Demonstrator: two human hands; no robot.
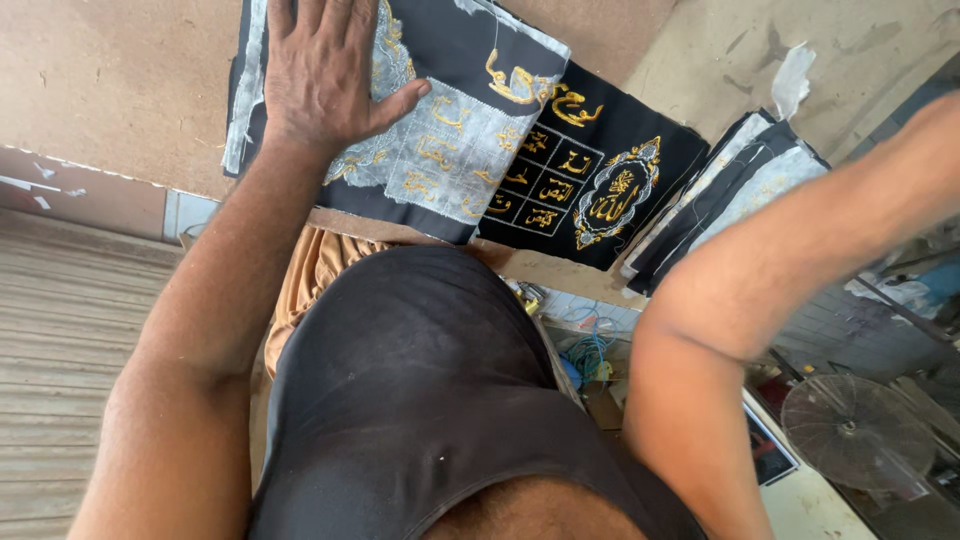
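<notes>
Here, left hand [322,75] flat on embroidered cloth [455,150].

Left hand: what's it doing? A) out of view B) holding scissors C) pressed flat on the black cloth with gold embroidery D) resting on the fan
C: the left hand lies palm down, fingers spread, on the black embroidered cloth on the table; it holds no tool.

The person wears a sleeveless, faded black top with a low scooped neckline, leaving both arms bare to the shoulders, and tan-orange trousers showing beneath its hem.
</notes>
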